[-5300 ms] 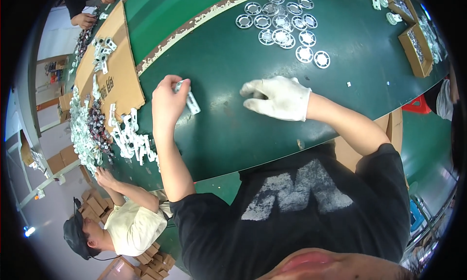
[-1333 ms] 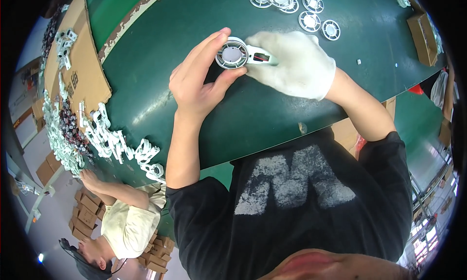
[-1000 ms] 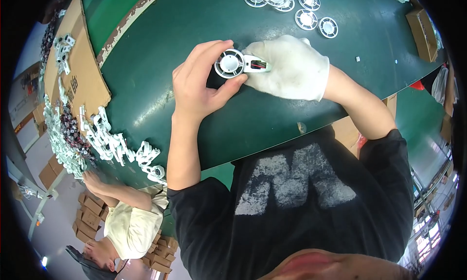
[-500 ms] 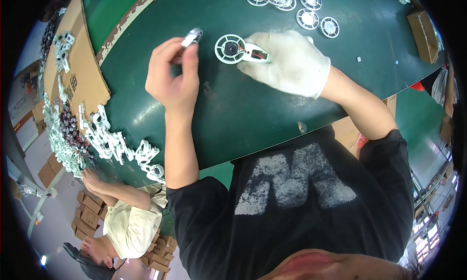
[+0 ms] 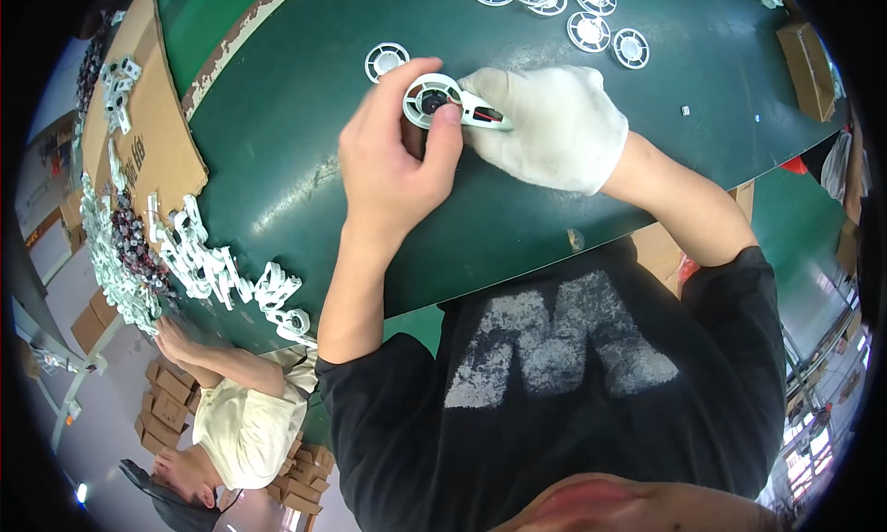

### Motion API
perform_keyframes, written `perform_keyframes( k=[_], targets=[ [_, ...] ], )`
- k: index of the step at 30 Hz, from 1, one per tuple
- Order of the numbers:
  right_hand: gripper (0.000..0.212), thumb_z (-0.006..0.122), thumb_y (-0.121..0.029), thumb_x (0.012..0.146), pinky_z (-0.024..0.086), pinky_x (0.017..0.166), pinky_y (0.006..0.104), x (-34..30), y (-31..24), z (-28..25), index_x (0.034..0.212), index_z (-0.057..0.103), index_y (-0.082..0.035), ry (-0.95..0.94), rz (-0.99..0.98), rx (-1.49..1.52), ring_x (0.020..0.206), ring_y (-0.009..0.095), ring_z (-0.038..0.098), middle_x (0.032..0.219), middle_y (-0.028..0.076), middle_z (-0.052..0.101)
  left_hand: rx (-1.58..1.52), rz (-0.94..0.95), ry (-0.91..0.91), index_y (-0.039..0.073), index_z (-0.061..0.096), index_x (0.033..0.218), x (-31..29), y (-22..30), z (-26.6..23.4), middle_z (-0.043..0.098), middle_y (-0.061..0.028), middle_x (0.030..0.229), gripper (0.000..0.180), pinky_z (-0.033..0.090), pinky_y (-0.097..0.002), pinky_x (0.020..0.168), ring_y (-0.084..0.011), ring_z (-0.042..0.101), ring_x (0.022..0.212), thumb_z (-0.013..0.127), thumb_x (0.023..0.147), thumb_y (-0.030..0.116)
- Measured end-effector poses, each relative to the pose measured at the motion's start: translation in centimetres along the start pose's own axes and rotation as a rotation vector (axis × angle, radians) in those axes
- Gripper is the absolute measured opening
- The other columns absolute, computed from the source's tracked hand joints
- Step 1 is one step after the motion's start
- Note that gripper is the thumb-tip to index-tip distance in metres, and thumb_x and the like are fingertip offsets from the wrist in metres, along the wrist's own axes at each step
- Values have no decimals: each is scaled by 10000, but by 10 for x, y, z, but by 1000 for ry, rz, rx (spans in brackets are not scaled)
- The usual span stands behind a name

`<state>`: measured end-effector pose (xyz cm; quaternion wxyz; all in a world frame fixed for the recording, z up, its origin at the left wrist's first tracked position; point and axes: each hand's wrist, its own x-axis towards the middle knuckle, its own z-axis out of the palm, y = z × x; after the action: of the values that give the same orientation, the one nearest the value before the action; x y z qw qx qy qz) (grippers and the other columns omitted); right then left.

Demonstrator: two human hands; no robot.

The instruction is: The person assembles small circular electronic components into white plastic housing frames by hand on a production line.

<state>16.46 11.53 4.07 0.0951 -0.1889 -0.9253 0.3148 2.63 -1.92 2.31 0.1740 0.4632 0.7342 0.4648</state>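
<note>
Between my hands is a white handheld fan housing [image 5: 482,114], with a round spoked head, a dark motor in its middle and a red wire in its open handle. My left hand [image 5: 393,158], bare, is closed around the head, its thumb pressing near the motor. In a white glove, my right hand [image 5: 550,130] grips the handle end; its fingertips are partly hidden. Just beyond my left fingers a round white spoked cover [image 5: 386,63] lies on the table.
Several more round spoked covers [image 5: 589,31] lie at the far side of the green table [image 5: 517,223]. White housings [image 5: 199,255] are heaped at the left beside a cardboard sheet [image 5: 148,116]. A co-worker [image 5: 245,407] sits at lower left. An open cardboard box [image 5: 806,70] stands far right.
My left hand has put the small shiny round piece down on the table and moved right, closing on the housing's head. My right hand still holds the handle.
</note>
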Motion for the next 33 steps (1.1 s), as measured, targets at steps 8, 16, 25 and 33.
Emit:
perform_keyframes(
  k=[8,16,25,33],
  targets=[
    [188,689,-281,865,560,543,441,-3,3,14,907,677,-98,74,-120,-114,611,322,701,648,107,676,-185,-231,-53,27,635,1105,0,12,6,654,-11,765,223,429,-215,512,-37,559,578,596,888,-4],
    [169,703,-265,847,548,510,410,-3,4,11,884,672,-103,72,-163,-125,576,302,691,627,108,662,-191,-183,-84,32,634,1139,0,12,3,630,19,778,262,403,-199,525,-16,525,614,551,898,-29],
    [326,677,-399,860,580,733,431,13,13,-12,1031,752,-131,8,209,202,804,356,724,820,173,722,231,249,114,90,675,1194,19,-20,-23,676,-64,1020,439,504,-327,694,-206,597,808,777,768,115],
    [358,618,-203,783,560,733,377,15,21,-20,1084,735,-49,-188,264,409,757,301,700,824,176,711,431,267,29,78,671,1250,18,-30,-18,631,-60,1142,472,510,-370,843,-249,610,952,815,801,110]
  ],
)
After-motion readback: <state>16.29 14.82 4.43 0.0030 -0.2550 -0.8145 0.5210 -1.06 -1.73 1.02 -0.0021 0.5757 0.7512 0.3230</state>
